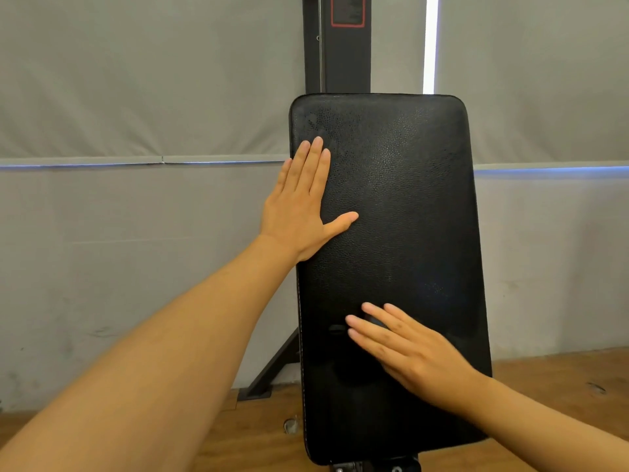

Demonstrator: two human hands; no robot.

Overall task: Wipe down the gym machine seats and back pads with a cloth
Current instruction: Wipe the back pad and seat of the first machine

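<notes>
My left hand (299,206) lies flat against the upper left edge of the black back pad (401,199), fingers straight and close together, thumb spread out toward the middle, holding nothing; I judge I keep it there to steady the pad while the other hand works. My left forearm reaches long and nearly straight from the lower left corner up to it. The pad itself stands tilted back in the middle of my view, its top against the dark upright post (335,46) of the machine, grey wall panels (136,97) behind and wooden floor (561,376) below. Further right and lower, my right hand (401,349) rests on the bottom half of the pad, fingers extended and pointing up-left, relaxed rather than clenched. Something dark seems to sit beneath those fingers, but I cannot tell whether it is the cloth, which I see nowhere plainly, so the wiping may be under way or not yet started
</notes>
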